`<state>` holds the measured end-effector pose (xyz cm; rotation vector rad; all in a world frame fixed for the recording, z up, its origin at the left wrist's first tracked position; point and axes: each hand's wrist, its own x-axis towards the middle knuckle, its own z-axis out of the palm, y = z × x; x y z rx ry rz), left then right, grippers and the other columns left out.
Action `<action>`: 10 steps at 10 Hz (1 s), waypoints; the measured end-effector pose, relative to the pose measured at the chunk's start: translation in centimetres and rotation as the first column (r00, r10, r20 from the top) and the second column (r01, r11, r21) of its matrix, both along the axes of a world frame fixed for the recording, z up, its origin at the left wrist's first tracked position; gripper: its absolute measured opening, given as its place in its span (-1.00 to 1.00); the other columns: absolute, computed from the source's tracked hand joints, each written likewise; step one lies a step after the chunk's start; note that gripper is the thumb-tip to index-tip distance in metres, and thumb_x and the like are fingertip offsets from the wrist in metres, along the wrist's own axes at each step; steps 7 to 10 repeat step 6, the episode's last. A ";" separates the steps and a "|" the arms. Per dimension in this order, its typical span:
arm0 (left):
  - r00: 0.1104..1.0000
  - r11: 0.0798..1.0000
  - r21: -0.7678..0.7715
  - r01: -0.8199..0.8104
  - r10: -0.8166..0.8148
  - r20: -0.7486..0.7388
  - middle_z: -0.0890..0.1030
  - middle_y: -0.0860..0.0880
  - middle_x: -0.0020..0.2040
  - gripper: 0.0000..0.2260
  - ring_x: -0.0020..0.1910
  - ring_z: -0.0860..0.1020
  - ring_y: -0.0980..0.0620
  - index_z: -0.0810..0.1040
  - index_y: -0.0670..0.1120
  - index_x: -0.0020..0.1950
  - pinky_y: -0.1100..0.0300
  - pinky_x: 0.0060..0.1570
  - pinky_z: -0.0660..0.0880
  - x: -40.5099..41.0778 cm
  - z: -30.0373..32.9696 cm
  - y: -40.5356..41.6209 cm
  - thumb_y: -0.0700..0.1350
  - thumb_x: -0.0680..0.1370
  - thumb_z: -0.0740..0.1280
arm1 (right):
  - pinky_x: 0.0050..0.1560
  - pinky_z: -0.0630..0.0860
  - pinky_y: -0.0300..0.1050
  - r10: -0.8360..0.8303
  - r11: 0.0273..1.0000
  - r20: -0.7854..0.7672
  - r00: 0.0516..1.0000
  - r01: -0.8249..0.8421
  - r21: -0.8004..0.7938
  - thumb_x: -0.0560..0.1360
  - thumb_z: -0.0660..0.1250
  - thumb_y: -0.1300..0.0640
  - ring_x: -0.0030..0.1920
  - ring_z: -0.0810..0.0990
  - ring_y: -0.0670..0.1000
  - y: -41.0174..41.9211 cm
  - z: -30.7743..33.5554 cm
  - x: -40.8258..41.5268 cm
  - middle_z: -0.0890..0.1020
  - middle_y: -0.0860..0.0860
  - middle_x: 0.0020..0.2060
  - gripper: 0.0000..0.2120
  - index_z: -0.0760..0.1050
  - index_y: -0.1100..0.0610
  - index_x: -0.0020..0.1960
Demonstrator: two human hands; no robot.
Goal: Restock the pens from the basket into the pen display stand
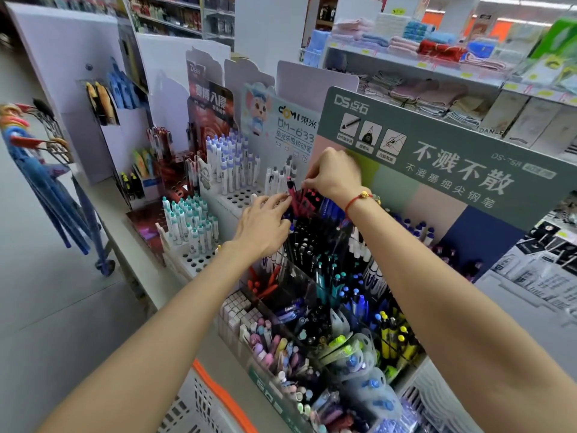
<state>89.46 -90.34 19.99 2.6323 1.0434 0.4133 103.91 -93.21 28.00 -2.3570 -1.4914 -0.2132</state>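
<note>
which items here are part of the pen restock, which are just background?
In the job:
- red pens, held by left hand and right hand
- pen display stand with compartments
- basket, bottom edge of view

Background:
- white pens with purple caps
- white pens with teal caps
- green sign board
- folded towels
- umbrellas

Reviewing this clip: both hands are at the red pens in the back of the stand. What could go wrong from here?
1. The left hand and right hand both pinch at the red pens, which stand tightly bunched; one may tip or slip out.
2. Both forearms reach over the black pens and front compartments, so pulling back carelessly might knock pens over.
3. The basket sits low at the frame's edge, easy to bump.
</note>
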 end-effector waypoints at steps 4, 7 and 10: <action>0.997 0.999 -0.035 0.023 -0.025 -0.067 0.02 0.08 0.60 -0.49 0.57 -0.05 0.01 0.02 0.02 0.60 -0.05 0.51 -0.03 -0.3 0.1 -0.1 -0.04 0.65 0.06 | -0.19 0.53 -0.04 -0.029 0.999 0.173 0.984 0.022 0.044 0.51 0.34 0.23 -0.06 0.64 0.17 1.1 -1.6 -2.1 0.67 0.10 -0.09 -0.90 0.63 0.13 -0.03; 0.994 0.999 -0.036 0.010 -0.006 0.107 0.11 0.03 0.59 -0.47 0.56 0.01 -0.01 0.13 -0.01 0.58 -0.03 0.51 -0.01 -1.4 0.5 -0.7 -0.08 0.63 0.20 | -0.11 0.43 -0.13 0.085 0.962 0.117 0.989 -0.112 0.249 0.53 0.35 0.09 0.11 0.51 0.06 -3.1 -1.7 -2.6 0.64 0.02 0.07 -0.79 0.59 0.10 0.15; 0.994 0.999 -0.036 0.010 -0.006 0.107 0.11 0.03 0.59 -0.47 0.56 0.01 -0.01 0.13 -0.01 0.58 -0.03 0.51 -0.01 -1.4 0.5 -0.7 -0.08 0.63 0.20 | -0.11 0.43 -0.13 0.085 0.962 0.117 0.989 -0.112 0.249 0.53 0.35 0.09 0.11 0.51 0.06 -3.1 -1.7 -2.6 0.64 0.02 0.07 -0.79 0.59 0.10 0.15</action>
